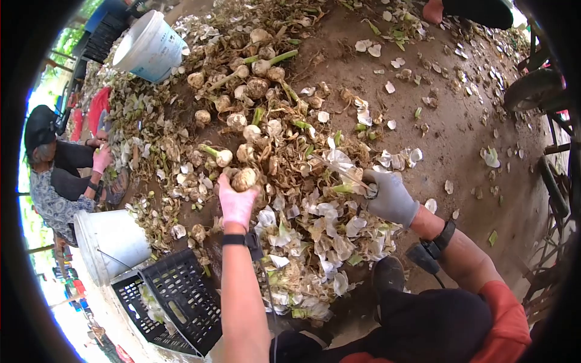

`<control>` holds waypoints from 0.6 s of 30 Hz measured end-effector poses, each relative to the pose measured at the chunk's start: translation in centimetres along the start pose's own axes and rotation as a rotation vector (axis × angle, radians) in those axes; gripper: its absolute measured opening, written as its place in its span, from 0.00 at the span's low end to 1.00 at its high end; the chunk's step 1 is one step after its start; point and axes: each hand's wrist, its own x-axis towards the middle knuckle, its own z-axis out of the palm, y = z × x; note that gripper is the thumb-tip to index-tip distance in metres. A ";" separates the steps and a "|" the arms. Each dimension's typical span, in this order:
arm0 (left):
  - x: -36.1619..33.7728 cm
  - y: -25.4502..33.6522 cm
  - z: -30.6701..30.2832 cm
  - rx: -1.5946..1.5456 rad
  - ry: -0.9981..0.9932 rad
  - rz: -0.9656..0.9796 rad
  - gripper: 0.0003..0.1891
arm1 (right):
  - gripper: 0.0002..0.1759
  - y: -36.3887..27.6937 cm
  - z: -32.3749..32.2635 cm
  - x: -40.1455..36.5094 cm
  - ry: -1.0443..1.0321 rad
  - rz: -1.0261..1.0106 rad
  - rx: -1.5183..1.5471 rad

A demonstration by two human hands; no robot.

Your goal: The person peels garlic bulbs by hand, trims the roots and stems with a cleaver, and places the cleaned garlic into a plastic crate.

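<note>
My left hand (237,201), in a pink glove, is closed round a dirty garlic bulb (245,179) at the near edge of a heap. Its fingertips are partly hidden by the bulb. More garlic bulbs (257,88), some with green stem stubs, lie in the heap beyond it. My right hand (392,196), in a grey glove, grips a knife; the thin knife blade (339,171) points left and away over the scraps. The knife's handle is hidden in the fist. Peeled skins and cut stems (327,236) are piled between and below my hands.
A black plastic crate (181,296) and a white bucket (112,242) stand at the lower left. Another white bucket (151,48) sits upper left. Another person (66,175) sits at the left. Wheeled metal frames (535,91) line the right side.
</note>
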 end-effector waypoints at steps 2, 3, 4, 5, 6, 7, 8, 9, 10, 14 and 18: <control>-4.4 3.4 0.4 -0.208 -0.037 0.073 0.35 | 0.17 -0.8 -0.2 -0.2 0.010 0.000 0.019; -6.0 4.5 0.7 -0.222 -0.059 0.129 0.36 | 0.18 -1.4 -0.6 -0.2 -0.024 -0.027 0.015; -7.5 5.3 0.9 -0.400 -0.122 0.110 0.36 | 0.19 -2.0 -0.8 -0.2 -0.057 -0.054 0.012; -8.3 5.1 1.3 -0.419 -0.137 0.112 0.34 | 0.19 -2.6 -1.0 -0.2 -0.056 -0.077 -0.003; -8.9 4.9 1.7 -0.436 -0.156 0.115 0.33 | 0.19 -3.3 -1.0 -0.3 -0.053 -0.075 -0.004; -9.8 5.5 2.1 -0.518 -0.179 0.190 0.33 | 0.18 -4.0 -1.0 -0.3 -0.057 -0.114 -0.025; -10.7 6.5 2.2 -0.561 -0.209 0.173 0.36 | 0.18 -4.8 -1.1 -0.3 -0.059 -0.151 -0.045; -11.3 6.9 2.1 -0.380 -0.207 0.289 0.37 | 0.17 -5.5 -1.3 -0.5 -0.054 -0.214 -0.123; -11.9 7.2 2.1 -0.197 -0.203 0.402 0.38 | 0.17 -6.2 -1.4 -0.7 -0.046 -0.207 -0.123; -13.6 8.5 3.0 -0.764 -0.394 0.254 0.40 | 0.18 -8.4 -2.2 -1.2 -0.085 -0.347 -0.283; -15.0 9.3 3.0 -0.650 -0.449 0.296 0.37 | 0.19 -9.2 -2.6 -1.8 -0.126 -0.336 -0.383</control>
